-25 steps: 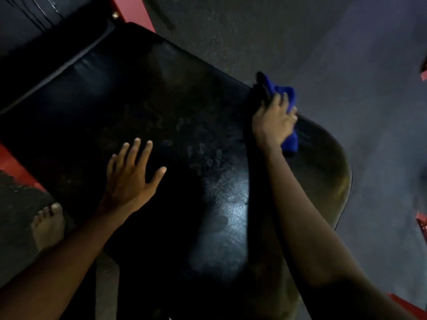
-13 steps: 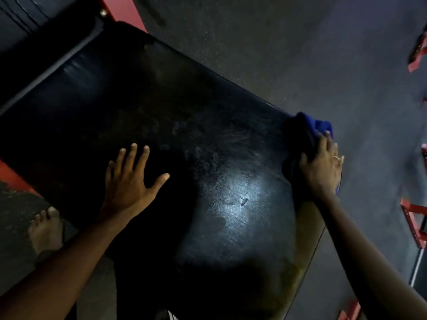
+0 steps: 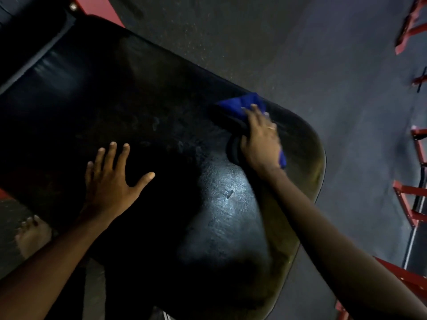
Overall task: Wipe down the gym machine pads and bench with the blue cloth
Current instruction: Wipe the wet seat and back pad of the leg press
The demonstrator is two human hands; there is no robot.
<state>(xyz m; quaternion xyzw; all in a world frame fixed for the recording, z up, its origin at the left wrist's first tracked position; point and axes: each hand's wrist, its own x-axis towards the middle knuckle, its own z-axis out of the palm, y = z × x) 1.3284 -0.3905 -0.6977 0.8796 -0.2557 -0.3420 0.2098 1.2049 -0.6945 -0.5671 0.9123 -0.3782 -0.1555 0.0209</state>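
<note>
Blue cloth (image 3: 240, 106) back along glossy pad (image 3: 115, 100)

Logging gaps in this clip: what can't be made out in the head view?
Head view:
Blue cloth: mostly under the right hand; its extent is hidden.
Grip: motion blur hides whether that hand grips or presses.
Bench pad: near end cut by the bottom edge, middle lost in shadow.
Red frames: blurred, cut by the right edge.
</note>
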